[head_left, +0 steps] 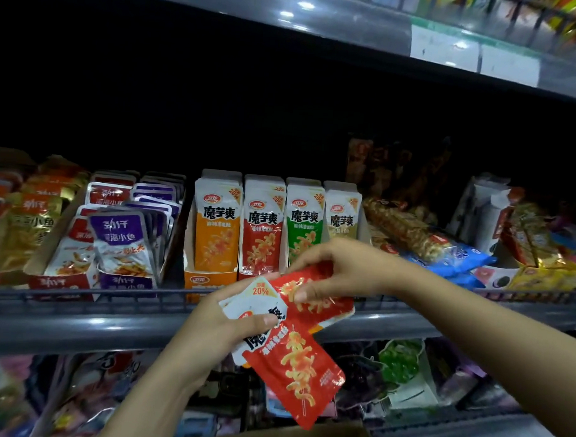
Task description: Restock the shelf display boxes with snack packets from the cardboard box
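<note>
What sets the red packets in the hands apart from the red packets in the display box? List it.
Red packets in hands lie tilted and fanned, gripped by left hand and right hand, in front of the shelf rail; red packets in display box stand upright, packed in a row. Both share the same red-and-white design.

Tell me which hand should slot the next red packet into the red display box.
Right, probably. The right hand already pinches the upper red packet just below the red display box, while the left hand grips the remaining packets lower down.
</note>
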### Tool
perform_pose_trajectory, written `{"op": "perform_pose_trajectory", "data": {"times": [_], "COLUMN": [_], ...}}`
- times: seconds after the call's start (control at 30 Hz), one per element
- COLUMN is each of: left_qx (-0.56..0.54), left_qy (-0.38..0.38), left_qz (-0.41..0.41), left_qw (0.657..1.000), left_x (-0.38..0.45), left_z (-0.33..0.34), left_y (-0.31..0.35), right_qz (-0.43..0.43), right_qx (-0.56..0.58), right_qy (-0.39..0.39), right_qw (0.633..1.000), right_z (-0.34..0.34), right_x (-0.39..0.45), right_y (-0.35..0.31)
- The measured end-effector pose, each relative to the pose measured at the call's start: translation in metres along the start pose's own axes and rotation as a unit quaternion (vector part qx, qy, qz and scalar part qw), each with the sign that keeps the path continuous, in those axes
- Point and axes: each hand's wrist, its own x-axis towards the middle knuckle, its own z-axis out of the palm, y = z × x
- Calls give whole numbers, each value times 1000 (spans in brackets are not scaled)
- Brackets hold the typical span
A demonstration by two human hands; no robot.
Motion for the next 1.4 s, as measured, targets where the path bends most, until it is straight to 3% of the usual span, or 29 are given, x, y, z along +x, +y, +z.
{"op": "perform_pose_trajectory", "data": {"times": [0.1,0.27,0.37,0.47,0.53,0.63,0.87,1.07,1.2,1.3,1.4], "left_qx": [-6,-38,-51,-152,-203,-196,-185,-142,-97,-49,12], "left_qy": [57,149,166,123,95,97,120,89,50,83,107], "left_qz": [20,30,12,-20,-20,1,-22,-6,-14,-13,-3], "left_qw": [998,988,985,981,974,976,975,986,994,995,994], "left_x": [-1,-2,-3,-2,-2,-2,-4,-7,-9,-8,-6], "left_z": [3,8,7,2,0,1,3,0,-2,-3,-3], "left_y": [-4,-9,-11,-10,-9,-9,-3,-3,-2,-4,-3], "right_qz": [14,52,96,125,146,157,168,136,164,169,144], "right_qx": [22,-58,49,148,265,423,517,454,461,442,430], "right_qy": [35,122,148,164,162,107,113,125,119,80,96], "right_qw": [999,989,983,967,939,886,832,872,864,877,886], "right_z": [17,49,53,48,46,51,71,70,72,62,45], "right_x": [-4,-6,-3,0,1,3,8,9,11,12,20], "right_y": [-10,-22,-25,-21,-15,-12,-11,-11,-10,-13,-15]}}
